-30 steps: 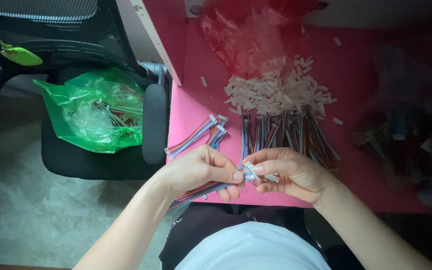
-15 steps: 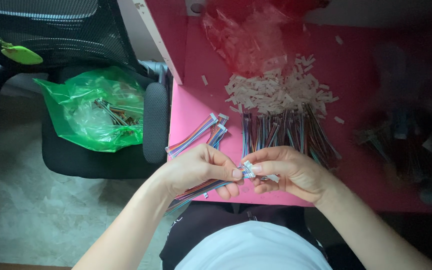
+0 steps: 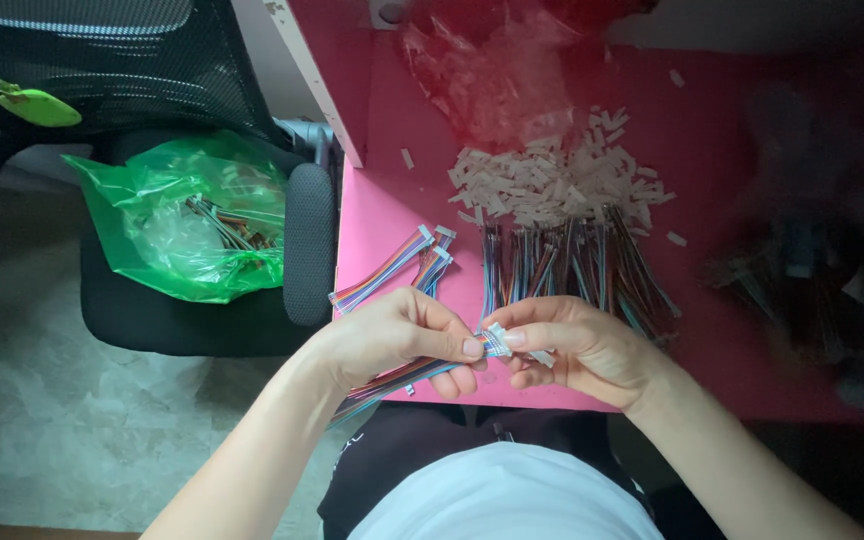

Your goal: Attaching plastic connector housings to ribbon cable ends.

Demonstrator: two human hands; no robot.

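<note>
Barely shifted: both hands still pinched together at near table edge.
Left hand point(image 3: 402, 345) closed on multicoloured ribbon cable point(image 3: 392, 380); right hand point(image 3: 577, 345) pinching small white connector point(image 3: 495, 338) at cable's end, above pink table point(image 3: 402, 210).

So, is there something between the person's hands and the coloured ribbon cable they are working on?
No, nothing visible. The left hand grips the multicoloured ribbon cable directly, and the right hand pinches the small white connector at the cable's end. The fingertips of both hands meet there, above the pink table edge.
</note>
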